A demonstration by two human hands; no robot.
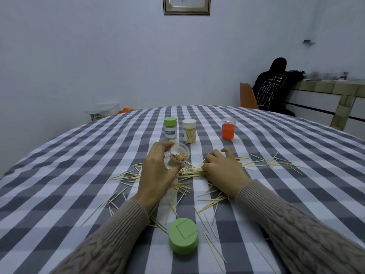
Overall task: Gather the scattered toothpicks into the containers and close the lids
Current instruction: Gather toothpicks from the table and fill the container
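Left hand [158, 171], frame centre-left, grips open clear container [177, 157], tilted, mouth toward camera, toothpick tips showing inside. Green lid [183, 236] lies loose at bottom centre. Scattered toothpicks [187, 173] spread over checked tablecloth [59, 175]. Right hand [223, 169], just right of centre, fingers curled, pinching toothpick cluster. Three closed containers upper centre: green-capped [170, 128], white-capped [189, 131], orange one [228, 129] rightmost.

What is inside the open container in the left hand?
The open container, held by the left hand, shows toothpick ends bunched inside. Fingers cover its lower body, so their full length is hidden.
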